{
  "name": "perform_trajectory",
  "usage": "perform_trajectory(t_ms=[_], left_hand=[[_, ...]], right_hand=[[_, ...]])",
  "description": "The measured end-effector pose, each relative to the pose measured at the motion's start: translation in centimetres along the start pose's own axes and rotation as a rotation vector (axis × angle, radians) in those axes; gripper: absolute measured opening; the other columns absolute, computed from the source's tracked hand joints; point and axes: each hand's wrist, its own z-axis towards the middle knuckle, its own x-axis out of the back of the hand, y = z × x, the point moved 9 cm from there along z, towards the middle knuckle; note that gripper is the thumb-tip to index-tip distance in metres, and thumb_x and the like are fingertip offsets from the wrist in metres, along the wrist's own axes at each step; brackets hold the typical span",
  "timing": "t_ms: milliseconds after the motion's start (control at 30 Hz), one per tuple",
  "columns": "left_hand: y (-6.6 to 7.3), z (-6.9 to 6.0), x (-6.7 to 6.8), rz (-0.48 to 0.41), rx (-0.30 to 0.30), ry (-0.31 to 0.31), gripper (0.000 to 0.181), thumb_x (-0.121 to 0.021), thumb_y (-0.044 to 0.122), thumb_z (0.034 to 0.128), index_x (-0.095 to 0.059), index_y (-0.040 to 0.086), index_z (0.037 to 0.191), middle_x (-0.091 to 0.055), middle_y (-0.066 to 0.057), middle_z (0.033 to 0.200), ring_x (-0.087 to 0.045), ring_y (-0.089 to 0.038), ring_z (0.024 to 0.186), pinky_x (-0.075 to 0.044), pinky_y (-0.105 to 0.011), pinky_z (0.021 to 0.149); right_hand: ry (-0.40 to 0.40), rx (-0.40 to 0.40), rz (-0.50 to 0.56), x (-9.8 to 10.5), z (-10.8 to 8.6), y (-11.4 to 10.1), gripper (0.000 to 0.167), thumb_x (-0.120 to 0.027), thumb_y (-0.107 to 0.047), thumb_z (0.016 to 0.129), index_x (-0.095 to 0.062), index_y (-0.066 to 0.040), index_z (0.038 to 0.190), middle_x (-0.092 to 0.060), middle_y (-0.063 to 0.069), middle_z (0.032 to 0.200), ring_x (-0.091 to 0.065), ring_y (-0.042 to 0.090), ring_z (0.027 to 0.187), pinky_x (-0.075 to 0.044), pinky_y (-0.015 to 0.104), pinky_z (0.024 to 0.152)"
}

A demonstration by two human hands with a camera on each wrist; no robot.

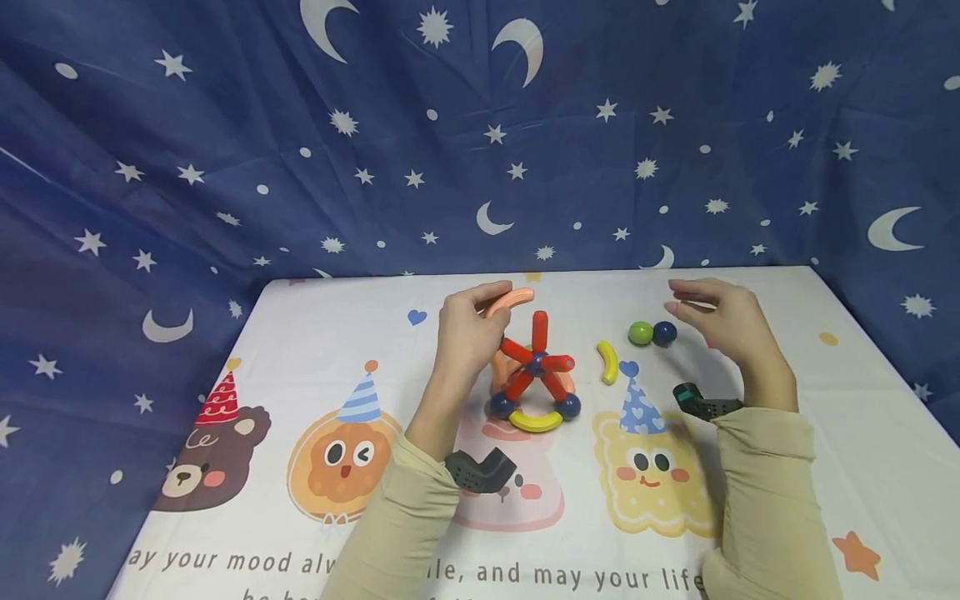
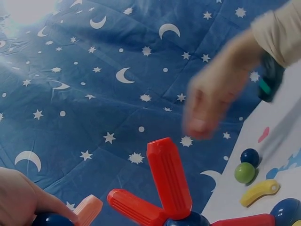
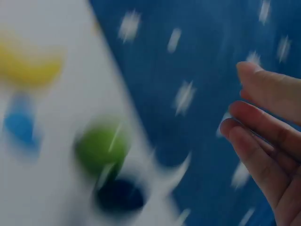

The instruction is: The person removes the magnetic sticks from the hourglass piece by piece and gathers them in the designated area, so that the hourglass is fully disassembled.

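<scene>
My left hand (image 1: 472,329) grips an orange curved piece (image 1: 516,297) at the upper left of a built figure; the left wrist view shows a dark blue ball (image 2: 52,219) at those fingers. Red rods (image 1: 540,332) fan out from a blue centre ball (image 1: 536,362). Lower down, two blue balls (image 1: 568,406) are joined by a yellow curved piece (image 1: 536,421), with more orange pieces behind. The right hand (image 1: 723,321) hovers above the table at the right, fingers apart from the thumb and holding nothing.
A green ball (image 1: 641,333) and a dark blue ball (image 1: 664,333) touch each other below and left of the right hand. A loose yellow curved piece (image 1: 607,362) lies between them and the figure. The starry blue cloth (image 1: 450,217) stands behind the table.
</scene>
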Motion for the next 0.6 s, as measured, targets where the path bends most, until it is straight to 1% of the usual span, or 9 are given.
perform_trajectory(t_ms=[100,167,233,267,333,367,433,500,600], left_hand=[[0.0,0.0,0.0,-0.008,0.014,-0.007,0.035,-0.059,0.000,0.0875,-0.067,0.012,0.120,-0.068,-0.005,0.113,-0.062,-0.020,0.092,-0.052,-0.020,0.059],[-0.1,0.0,0.1,-0.011,0.025,-0.015,0.034,-0.059,0.003,0.0887,-0.067,0.014,0.120,-0.068,-0.003,0.114,-0.061,-0.018,0.095,-0.052,-0.020,0.060],[-0.1,0.1,0.1,-0.012,0.033,-0.025,0.033,-0.058,0.007,0.0901,-0.066,0.017,0.120,-0.067,-0.001,0.114,-0.061,-0.017,0.099,-0.053,-0.021,0.064],[-0.2,0.1,0.2,-0.019,0.034,-0.032,0.032,-0.058,0.009,0.0911,-0.066,0.017,0.120,-0.067,0.000,0.115,-0.060,-0.017,0.102,-0.053,-0.022,0.066],[-0.2,0.2,0.2,-0.038,0.034,-0.045,0.030,-0.057,0.012,0.0925,-0.066,0.018,0.121,-0.066,0.001,0.117,-0.059,-0.015,0.109,-0.055,-0.025,0.077],[-0.2,0.2,0.2,-0.052,0.033,-0.051,0.030,-0.056,0.013,0.0930,-0.065,0.017,0.121,-0.066,0.000,0.118,-0.059,-0.015,0.111,-0.054,-0.028,0.082],[-0.3,0.2,0.3,-0.086,0.031,-0.064,0.029,-0.054,0.013,0.0938,-0.065,0.015,0.121,-0.066,-0.001,0.119,-0.059,-0.015,0.113,-0.052,-0.031,0.091],[-0.3,0.2,0.3,-0.113,0.033,-0.072,0.029,-0.052,0.012,0.0941,-0.065,0.014,0.120,-0.066,-0.002,0.119,-0.059,-0.015,0.114,-0.048,-0.033,0.099],[-0.4,0.1,0.2,-0.135,0.041,-0.082,0.029,-0.053,0.010,0.0928,-0.067,0.011,0.118,-0.067,-0.002,0.117,-0.060,-0.016,0.112,-0.048,-0.034,0.099]], right_hand=[[0.049,0.098,0.014,0.3,-0.9,-6.3,0.037,-0.068,-0.027,0.088,-0.065,-0.005,0.119,-0.067,0.015,0.116,-0.065,0.030,0.104,-0.053,0.041,0.086],[0.044,0.171,0.016,-0.6,-2.0,-10.8,0.031,-0.070,-0.022,0.087,-0.069,-0.006,0.112,-0.070,0.012,0.109,-0.068,0.027,0.097,-0.055,0.040,0.082],[0.014,0.242,-0.010,-2.2,-3.4,-14.8,0.026,-0.073,-0.020,0.084,-0.071,-0.006,0.107,-0.072,0.010,0.102,-0.070,0.024,0.089,-0.058,0.039,0.077],[-0.002,0.279,-0.043,-3.2,-4.2,-16.6,0.024,-0.074,-0.019,0.083,-0.072,-0.007,0.104,-0.072,0.009,0.097,-0.070,0.022,0.085,-0.058,0.037,0.074],[-0.028,0.349,-0.121,-5.4,-5.6,-19.6,0.020,-0.075,-0.021,0.081,-0.074,-0.008,0.096,-0.071,0.006,0.084,-0.067,0.018,0.075,-0.058,0.031,0.067],[-0.033,0.367,-0.159,-6.4,-6.3,-20.6,0.018,-0.077,-0.022,0.080,-0.074,-0.008,0.092,-0.069,0.003,0.079,-0.065,0.016,0.070,-0.056,0.028,0.062],[-0.026,0.388,-0.240,-8.0,-7.3,-22.1,0.016,-0.077,-0.024,0.078,-0.073,-0.010,0.084,-0.064,0.000,0.071,-0.058,0.013,0.062,-0.049,0.025,0.055],[-0.008,0.383,-0.291,-9.2,-7.8,-22.6,0.016,-0.077,-0.025,0.078,-0.071,-0.011,0.078,-0.058,-0.002,0.065,-0.051,0.012,0.057,-0.042,0.023,0.050],[0.019,0.356,-0.318,-10.0,-8.0,-22.5,0.017,-0.078,-0.024,0.077,-0.068,-0.011,0.073,-0.055,-0.003,0.064,-0.049,0.013,0.056,-0.041,0.024,0.049]])
